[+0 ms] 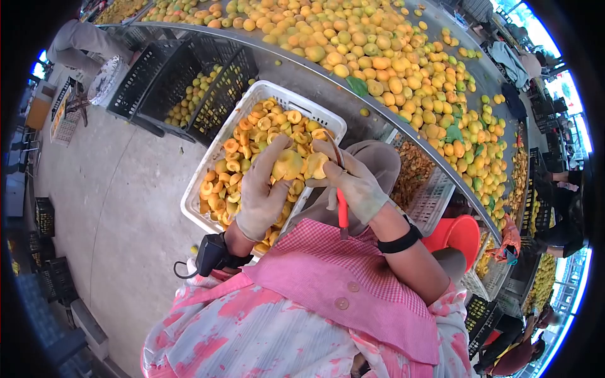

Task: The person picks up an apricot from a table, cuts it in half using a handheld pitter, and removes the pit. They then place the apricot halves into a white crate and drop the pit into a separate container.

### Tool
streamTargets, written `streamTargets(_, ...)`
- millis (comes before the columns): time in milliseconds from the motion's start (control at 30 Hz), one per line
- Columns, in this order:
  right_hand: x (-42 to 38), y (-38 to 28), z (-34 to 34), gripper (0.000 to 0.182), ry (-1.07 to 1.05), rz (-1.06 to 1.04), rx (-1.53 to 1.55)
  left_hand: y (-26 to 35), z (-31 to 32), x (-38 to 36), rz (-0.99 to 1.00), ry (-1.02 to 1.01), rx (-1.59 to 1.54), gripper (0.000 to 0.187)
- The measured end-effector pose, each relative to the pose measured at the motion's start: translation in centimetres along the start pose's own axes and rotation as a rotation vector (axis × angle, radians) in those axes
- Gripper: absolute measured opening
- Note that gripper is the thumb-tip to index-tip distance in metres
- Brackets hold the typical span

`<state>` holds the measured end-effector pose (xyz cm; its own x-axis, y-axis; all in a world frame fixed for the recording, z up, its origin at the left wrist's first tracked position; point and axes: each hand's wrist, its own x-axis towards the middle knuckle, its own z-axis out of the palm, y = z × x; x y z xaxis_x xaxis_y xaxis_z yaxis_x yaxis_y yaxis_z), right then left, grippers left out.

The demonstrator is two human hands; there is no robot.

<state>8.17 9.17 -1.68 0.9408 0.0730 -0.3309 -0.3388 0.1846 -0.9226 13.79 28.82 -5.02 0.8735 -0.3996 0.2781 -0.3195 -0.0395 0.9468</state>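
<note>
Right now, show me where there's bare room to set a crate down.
Free: the concrete floor left of the white crate, below the black crates. Crowded: the table heaped with fruit, and the white crate where both hands work.

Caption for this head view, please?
Gloved left hand holds a fruit while right hand grips a red-handled knife above white crate.

The knife [341,189] showed only a sliver of blade and a red handle, its middle hidden inside the right hand [356,183]; the left hand [263,192] covered part of the white crate [208,170]; the counter [296,69] ran beyond the frame's top; distant workers were too small to make out.
</note>
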Motion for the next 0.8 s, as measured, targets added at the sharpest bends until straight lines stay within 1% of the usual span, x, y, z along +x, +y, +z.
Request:
streamTargets(67,0.4,-0.1,0.2,0.05,-0.011,0.007,-0.04,0.2,-0.5,-0.2,0.05,0.0,0.199,0.061)
streamTargets(100,0.5,-0.2,0.3,0.049,-0.024,0.017,-0.077,0.4,-0.6,-0.2,0.051,0.001,0.196,0.061)
streamTargets(200,0.9,0.0,0.5,0.05,-0.033,0.014,-0.062,0.6,-0.7,-0.3,0.099,0.038,0.241,0.058)
streamTargets(267,1.0,-0.3,0.9,0.051,-0.028,0.027,-0.071,0.1,-0.8,-0.4,0.095,0.042,0.289,0.049)
streamTargets(333,1.3,-0.4,1.2,0.051,-0.022,0.04,-0.079,-0.2,-0.9,-0.6,0.091,0.037,0.3,0.048)
streamTargets(433,1.9,-0.1,1.6,0.052,-0.005,-0.002,-0.145,-0.6,-1.2,-0.5,0.081,0.031,0.321,0.047)
streamTargets(500,2.1,0.0,1.8,0.054,0.09,-0.013,-0.094,-0.8,-1.1,-0.4,0.073,0.026,0.326,0.047)
streamTargets(533,2.1,-0.2,1.7,0.054,0.093,-0.009,-0.096,-0.7,-1.0,-0.3,0.089,0.026,0.333,0.05)
streamTargets(600,1.8,-0.8,1.7,0.055,0.072,0.143,-0.115,-0.8,-0.7,-0.1,0.104,0.024,0.334,0.053)
streamTargets(633,1.9,-0.8,1.6,0.055,0.076,0.146,-0.115,-0.8,-0.6,0.0,0.102,-0.008,0.343,0.054)
streamTargets(700,1.9,-0.7,1.6,0.053,0.048,0.225,0.033,-0.8,0.0,0.0,0.094,-0.04,0.351,0.054)
streamTargets(733,1.8,-0.6,1.5,0.053,0.046,0.229,0.033,-0.7,0.3,0.0,0.114,-0.071,0.353,0.055)
streamTargets(800,1.7,-0.7,1.3,0.047,0.015,0.212,0.016,-0.4,0.8,0.1,0.132,-0.098,0.364,0.056)
